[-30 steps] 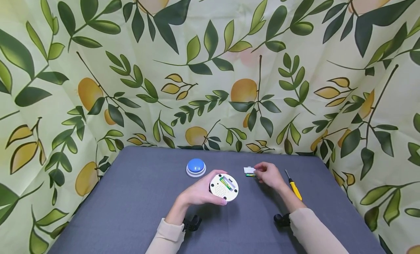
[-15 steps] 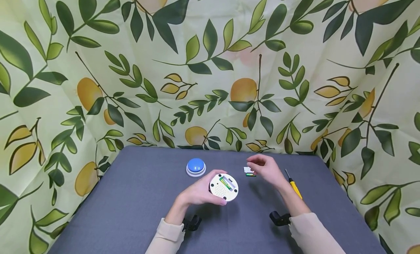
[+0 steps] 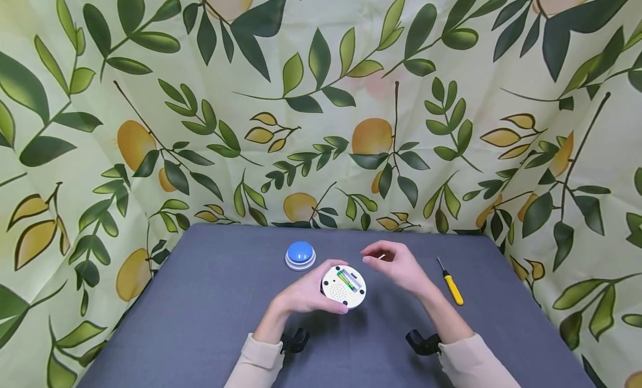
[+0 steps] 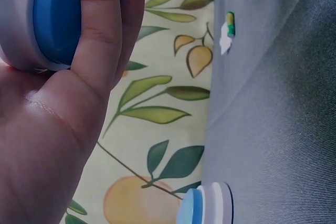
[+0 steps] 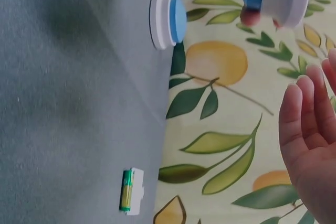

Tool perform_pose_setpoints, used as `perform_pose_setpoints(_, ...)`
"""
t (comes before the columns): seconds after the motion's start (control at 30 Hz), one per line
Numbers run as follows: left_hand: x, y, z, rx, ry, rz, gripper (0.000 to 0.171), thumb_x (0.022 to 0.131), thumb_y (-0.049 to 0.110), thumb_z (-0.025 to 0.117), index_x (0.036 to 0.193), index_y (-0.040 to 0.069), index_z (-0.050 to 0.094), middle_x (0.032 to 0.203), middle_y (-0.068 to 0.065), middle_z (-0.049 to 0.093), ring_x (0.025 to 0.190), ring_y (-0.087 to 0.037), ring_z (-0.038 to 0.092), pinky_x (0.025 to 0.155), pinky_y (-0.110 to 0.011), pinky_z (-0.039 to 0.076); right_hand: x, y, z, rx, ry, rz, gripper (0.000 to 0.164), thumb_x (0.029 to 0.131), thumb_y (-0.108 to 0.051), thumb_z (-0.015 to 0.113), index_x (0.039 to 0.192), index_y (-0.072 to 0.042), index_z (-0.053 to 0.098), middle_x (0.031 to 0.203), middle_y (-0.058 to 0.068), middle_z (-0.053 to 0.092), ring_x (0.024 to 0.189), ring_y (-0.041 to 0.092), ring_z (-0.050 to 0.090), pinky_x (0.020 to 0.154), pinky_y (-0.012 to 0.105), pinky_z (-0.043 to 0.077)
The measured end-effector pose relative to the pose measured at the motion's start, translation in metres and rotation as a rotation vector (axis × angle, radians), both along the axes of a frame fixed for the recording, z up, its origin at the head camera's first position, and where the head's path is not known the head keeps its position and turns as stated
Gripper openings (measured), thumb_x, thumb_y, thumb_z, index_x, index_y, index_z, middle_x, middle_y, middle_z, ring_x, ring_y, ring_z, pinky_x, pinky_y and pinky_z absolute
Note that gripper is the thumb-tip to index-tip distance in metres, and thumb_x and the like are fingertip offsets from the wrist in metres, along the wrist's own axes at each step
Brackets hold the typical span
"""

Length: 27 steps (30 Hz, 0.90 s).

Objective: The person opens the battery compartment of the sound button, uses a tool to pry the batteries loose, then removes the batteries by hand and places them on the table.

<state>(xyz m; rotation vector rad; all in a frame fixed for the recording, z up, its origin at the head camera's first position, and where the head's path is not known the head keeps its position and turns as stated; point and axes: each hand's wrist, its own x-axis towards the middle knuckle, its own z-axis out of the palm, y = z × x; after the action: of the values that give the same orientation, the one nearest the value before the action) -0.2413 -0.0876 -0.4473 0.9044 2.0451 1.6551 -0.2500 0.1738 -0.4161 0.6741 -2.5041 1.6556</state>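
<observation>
Grip [image 3: 399, 266] at right has neared the held button [image 3: 343, 290].

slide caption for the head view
Left hand holds a button, a battery showing underneath; right hand beside it, second button behind, screwdriver at right.

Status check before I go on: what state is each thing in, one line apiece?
Held button: underside facing the head camera
Compartment: open, one slot bare
Inside battery: seated in the other slot
Cover: off, flat on the table
Loose battery: lying beside the cover
Other button: upright, blue dome up
Screwdriver: lying down, unheld
Left hand: gripping the held button
Right hand: raised, contents unclear
</observation>
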Motion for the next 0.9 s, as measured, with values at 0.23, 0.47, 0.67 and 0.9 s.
perform_pose_setpoints(0.23,0.001,0.001,0.001,0.016,-0.001,-0.013,0.082,0.076,0.008,0.087,0.145,0.009,0.043,0.122,-0.002,0.062,0.107,-0.017,0.060,0.093,-0.029,0.047,0.006,-0.011,0.000,0.045,0.076,0.106,0.015,0.093,-0.012,0.074,0.108,-0.012,0.075,0.101,0.001,0.069,0.086,0.020,0.062,0.075,0.031,0.053)
perform_pose_setpoints(0.47,0.000,0.001,0.000,0.024,-0.006,-0.036,0.079,0.078,0.007,0.086,0.144,0.012,0.043,0.123,-0.004,0.060,0.105,-0.019,0.061,0.091,-0.030,0.049,0.008,-0.023,-0.002,0.092,0.142,0.172,0.017,0.090,-0.010,0.076,0.107,-0.012,0.077,0.097,-0.002,0.067,0.086,0.017,0.059,0.076,0.030,0.049)
perform_pose_setpoints(0.67,0.001,0.000,0.000,0.034,-0.009,-0.039,0.076,0.078,0.006,0.085,0.142,0.010,0.044,0.120,-0.004,0.062,0.101,-0.018,0.063,0.088,-0.028,0.050,0.008,-0.032,-0.003,0.112,0.128,0.198,0.018,0.089,-0.012,0.078,0.107,-0.015,0.078,0.095,-0.004,0.065,0.084,0.016,0.058,0.074,0.030,0.048)
perform_pose_setpoints(0.9,0.001,-0.001,0.000,0.037,-0.001,-0.045,0.076,0.078,0.007,0.085,0.142,0.010,0.045,0.120,-0.004,0.062,0.101,-0.017,0.064,0.088,-0.028,0.051,0.008,-0.038,-0.004,0.135,0.138,0.212,0.015,0.091,-0.013,0.076,0.106,-0.012,0.078,0.093,-0.003,0.065,0.081,0.015,0.054,0.071,0.029,0.046)
